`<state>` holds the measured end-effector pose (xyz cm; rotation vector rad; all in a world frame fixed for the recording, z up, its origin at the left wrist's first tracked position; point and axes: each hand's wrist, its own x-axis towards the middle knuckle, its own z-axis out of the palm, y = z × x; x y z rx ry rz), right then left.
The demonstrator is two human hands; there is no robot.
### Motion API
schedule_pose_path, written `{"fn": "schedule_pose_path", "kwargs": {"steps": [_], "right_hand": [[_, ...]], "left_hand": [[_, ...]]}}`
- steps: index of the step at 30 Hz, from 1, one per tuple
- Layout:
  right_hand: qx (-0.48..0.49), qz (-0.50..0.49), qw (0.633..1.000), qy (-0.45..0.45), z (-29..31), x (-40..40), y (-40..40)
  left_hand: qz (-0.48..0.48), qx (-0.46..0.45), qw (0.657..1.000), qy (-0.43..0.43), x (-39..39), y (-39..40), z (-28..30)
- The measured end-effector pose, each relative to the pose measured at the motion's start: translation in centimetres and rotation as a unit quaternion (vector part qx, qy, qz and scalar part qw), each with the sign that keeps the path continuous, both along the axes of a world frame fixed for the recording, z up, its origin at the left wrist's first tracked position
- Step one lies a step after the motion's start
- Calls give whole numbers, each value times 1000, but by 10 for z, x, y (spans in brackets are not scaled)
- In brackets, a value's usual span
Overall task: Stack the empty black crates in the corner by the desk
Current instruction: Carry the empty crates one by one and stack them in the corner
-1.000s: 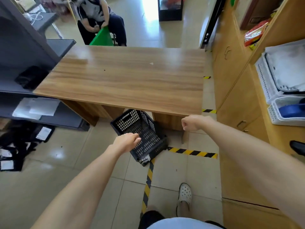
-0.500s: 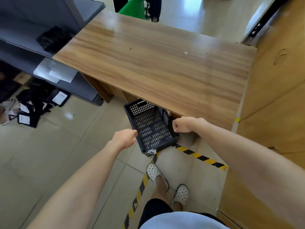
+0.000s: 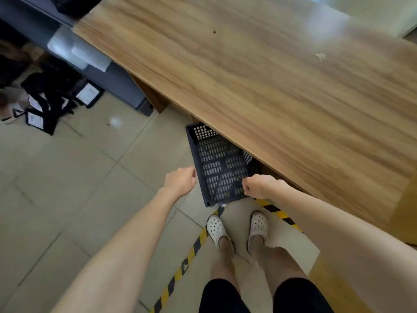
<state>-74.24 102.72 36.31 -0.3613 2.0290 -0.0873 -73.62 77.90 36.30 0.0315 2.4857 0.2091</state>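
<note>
One empty black perforated crate (image 3: 216,168) lies on the tiled floor, its far end tucked under the edge of the wooden desk (image 3: 282,86). My left hand (image 3: 180,182) hovers at the crate's left rim with its fingers loosely curled and nothing in them. Over the crate's near right corner, my right hand (image 3: 259,186) is closed in a fist. Both hands appear to be above the crate; I cannot tell whether either touches it. No other crate shows.
My feet in white clogs (image 3: 217,231) stand just short of the crate, on yellow-black floor tape (image 3: 191,251). A grey shelf unit (image 3: 117,75) and a pile of black bags (image 3: 52,96) are at the left. A wooden cabinet (image 3: 338,285) is at my right.
I have stepped closer and tilted my view down, so the crate now lies right in front of my feet. Both hands have dropped nearer to its rims.
</note>
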Motion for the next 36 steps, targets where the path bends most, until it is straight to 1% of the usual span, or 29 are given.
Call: {"fn": "schedule_pose_path", "kwargs": {"steps": [3,5,9,11,16,20,22,25,28,30,36], "right_hand": [[-2,-6,1000,17,-34,-14,-15],[-3,-27,999,33,-59,-22,-26],[-29,-149,987,53,-120,-36,-32],[-24,-204,977,63,-155,-41,-29],[10,-370,923,105,-240,-52,-9],[-2,-459,879,126,-298,-57,10],[-7,-494,861,124,-312,-61,16],[3,-519,848,110,-340,-70,23],[6,-511,852,115,-364,-75,25],[2,-507,852,132,-376,-80,27],[-45,-506,851,135,-399,-94,38]], "left_hand": [[44,-5,999,-9,-7,-4,-34],[76,-13,997,-17,-9,-9,-60],[124,-22,992,-30,-11,-20,-111],[147,-18,989,-26,-10,-26,-136],[208,12,978,-21,-21,-28,-205],[251,45,966,-34,-30,-23,-265],[258,60,963,-46,-32,-19,-283],[279,80,955,-61,-38,-10,-317],[312,98,942,-68,-43,-2,-348],[346,132,925,-81,-47,2,-365],[438,202,870,-98,-60,14,-399]]}}
